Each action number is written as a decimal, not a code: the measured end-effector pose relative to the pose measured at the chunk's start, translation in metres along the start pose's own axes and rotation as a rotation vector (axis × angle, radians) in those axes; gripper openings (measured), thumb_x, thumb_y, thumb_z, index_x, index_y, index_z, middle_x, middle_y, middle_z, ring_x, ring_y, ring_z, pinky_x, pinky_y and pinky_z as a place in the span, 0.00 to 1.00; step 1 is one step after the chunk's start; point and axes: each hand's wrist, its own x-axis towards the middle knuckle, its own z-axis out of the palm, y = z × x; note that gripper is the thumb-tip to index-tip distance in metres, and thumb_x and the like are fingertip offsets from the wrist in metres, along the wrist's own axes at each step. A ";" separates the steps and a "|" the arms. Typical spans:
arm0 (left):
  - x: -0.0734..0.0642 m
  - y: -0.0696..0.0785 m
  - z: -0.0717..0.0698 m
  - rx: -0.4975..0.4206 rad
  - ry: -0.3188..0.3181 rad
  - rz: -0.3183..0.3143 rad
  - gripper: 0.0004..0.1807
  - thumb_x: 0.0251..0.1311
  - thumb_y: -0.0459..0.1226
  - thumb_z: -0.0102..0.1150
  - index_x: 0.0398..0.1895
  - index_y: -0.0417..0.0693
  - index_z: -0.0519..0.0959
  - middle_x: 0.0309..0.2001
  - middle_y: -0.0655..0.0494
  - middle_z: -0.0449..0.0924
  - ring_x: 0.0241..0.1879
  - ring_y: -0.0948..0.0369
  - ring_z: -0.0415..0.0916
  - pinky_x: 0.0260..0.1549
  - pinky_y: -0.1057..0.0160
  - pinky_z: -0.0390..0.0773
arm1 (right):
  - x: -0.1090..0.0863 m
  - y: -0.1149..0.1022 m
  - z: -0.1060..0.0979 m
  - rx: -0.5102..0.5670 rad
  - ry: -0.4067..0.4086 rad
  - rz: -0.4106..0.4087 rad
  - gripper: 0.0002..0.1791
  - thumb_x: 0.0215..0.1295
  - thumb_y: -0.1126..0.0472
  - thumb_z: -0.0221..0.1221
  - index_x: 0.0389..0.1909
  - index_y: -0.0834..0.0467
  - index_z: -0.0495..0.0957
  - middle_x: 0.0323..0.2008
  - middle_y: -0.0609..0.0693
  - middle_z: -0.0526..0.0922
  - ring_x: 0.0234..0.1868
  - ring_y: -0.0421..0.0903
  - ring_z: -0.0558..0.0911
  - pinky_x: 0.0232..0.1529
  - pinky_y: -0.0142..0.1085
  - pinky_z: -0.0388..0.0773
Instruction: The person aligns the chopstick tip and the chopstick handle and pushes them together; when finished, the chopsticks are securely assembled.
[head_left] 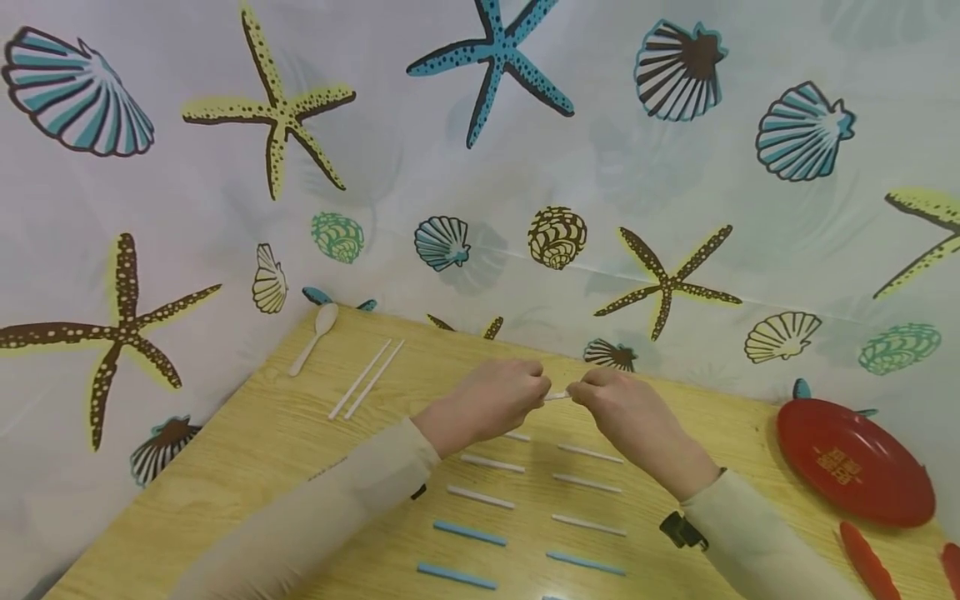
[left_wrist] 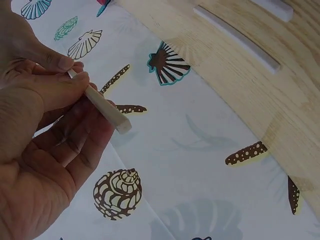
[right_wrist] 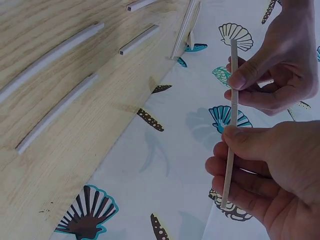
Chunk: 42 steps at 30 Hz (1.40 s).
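Both hands hold a thin, square-edged white stick [head_left: 557, 396] above the far part of the table. My left hand [head_left: 487, 404] pinches one portion between thumb and fingers, and its blunt end sticks out in the left wrist view. With thumb and curled fingers, my right hand [head_left: 637, 421] grips the other portion. In the right wrist view the stick [right_wrist: 234, 65] runs straight between the hands; whether it is one piece or two meeting pieces I cannot tell. Below the hands lie short white sticks [head_left: 480, 497] and blue sticks [head_left: 470, 533] in two columns.
Two longer white sticks [head_left: 367, 379] and a pale spoon [head_left: 313, 337] lie at the left on the wooden table [head_left: 277, 442]. At the right are a red plate [head_left: 855, 467] and a red object [head_left: 867, 562]. A patterned cloth [head_left: 510, 183] hangs behind.
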 end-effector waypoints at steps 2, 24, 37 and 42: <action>-0.001 -0.001 0.000 -0.014 -0.023 -0.010 0.04 0.67 0.38 0.63 0.35 0.48 0.82 0.30 0.57 0.73 0.25 0.65 0.71 0.24 0.71 0.73 | -0.001 0.000 0.001 0.034 0.036 0.003 0.12 0.52 0.75 0.71 0.36 0.61 0.83 0.32 0.52 0.80 0.34 0.48 0.81 0.32 0.35 0.80; -0.034 -0.058 0.009 -0.288 -0.142 -0.452 0.10 0.60 0.26 0.63 0.25 0.38 0.72 0.25 0.52 0.70 0.27 0.58 0.68 0.32 0.56 0.76 | -0.026 0.008 0.029 0.249 -0.249 0.201 0.12 0.57 0.65 0.71 0.40 0.62 0.82 0.36 0.53 0.81 0.35 0.47 0.81 0.34 0.37 0.79; -0.066 -0.101 0.027 -0.384 -0.281 -0.587 0.06 0.59 0.23 0.59 0.34 0.36 0.72 0.30 0.45 0.72 0.25 0.54 0.73 0.23 0.62 0.75 | -0.036 0.005 0.051 0.348 -0.465 0.293 0.04 0.62 0.65 0.67 0.33 0.61 0.81 0.28 0.49 0.80 0.27 0.42 0.76 0.30 0.37 0.75; -0.079 -0.115 0.036 -0.433 -0.350 -0.671 0.11 0.60 0.22 0.57 0.45 0.29 0.72 0.47 0.30 0.72 0.34 0.46 0.76 0.24 0.62 0.78 | -0.037 0.004 0.052 0.352 -0.457 0.245 0.15 0.62 0.66 0.66 0.20 0.55 0.71 0.18 0.43 0.64 0.20 0.38 0.60 0.22 0.33 0.58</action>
